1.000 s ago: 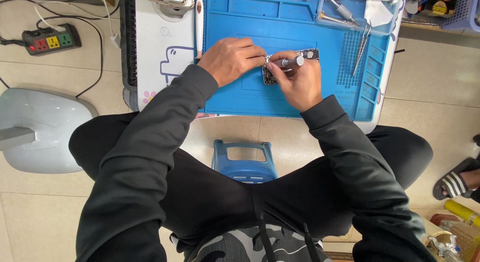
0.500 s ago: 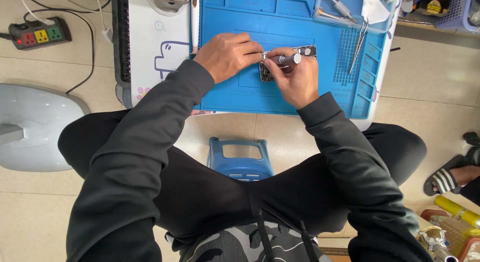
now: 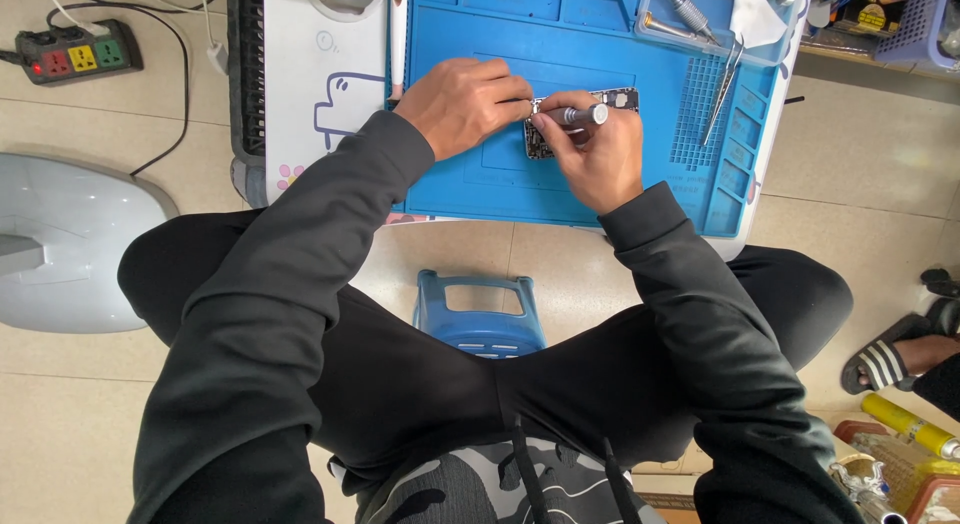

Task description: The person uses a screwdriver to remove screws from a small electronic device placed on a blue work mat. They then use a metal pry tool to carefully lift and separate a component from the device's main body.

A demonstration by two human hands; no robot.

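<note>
Pinning the small circuit board (image 3: 580,124) flat on the blue mat (image 3: 620,184) with my left hand (image 3: 465,104), my right hand (image 3: 595,154) has its grip closed on the grey screwdriver (image 3: 575,115), tip bearing down steady.

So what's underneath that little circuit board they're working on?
The circuit board lies on a blue work mat, which covers a white table. The left hand and right hand hide most of the board.
</note>
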